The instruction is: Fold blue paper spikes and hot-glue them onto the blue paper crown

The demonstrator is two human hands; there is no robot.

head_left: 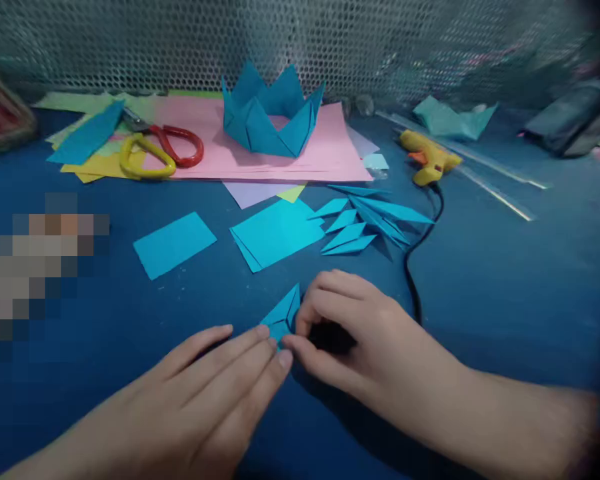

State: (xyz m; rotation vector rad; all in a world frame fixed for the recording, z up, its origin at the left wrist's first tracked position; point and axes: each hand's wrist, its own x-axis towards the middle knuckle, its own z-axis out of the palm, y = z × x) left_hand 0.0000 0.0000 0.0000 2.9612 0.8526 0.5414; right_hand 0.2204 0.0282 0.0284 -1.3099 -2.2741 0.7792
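Near the front, a small piece of folded blue paper point(283, 312) shows a pointed top with creased flaps. My left hand point(215, 393) comes in from the lower left, its fingers stretched together and their tips holding the paper's lower left part. From the right, my right hand point(360, 333) pinches the paper's right edge between thumb and curled fingers. The paper's lower part is hidden under the fingertips. Beyond my hands lie a blue paper rectangle point(175, 245), a stack of blue paper sheets point(280, 237) and several folded blue paper spikes point(375, 213).
At the back, a blue paper crown point(273, 123) stands on pink sheets point(195, 113). Scissors point(147, 163) with red and yellow handles lie left of it. A yellow glue gun point(430, 158), its black cord point(410, 273) and clear glue sticks point(495, 190) are at right. Blurred blocks cover the left edge.
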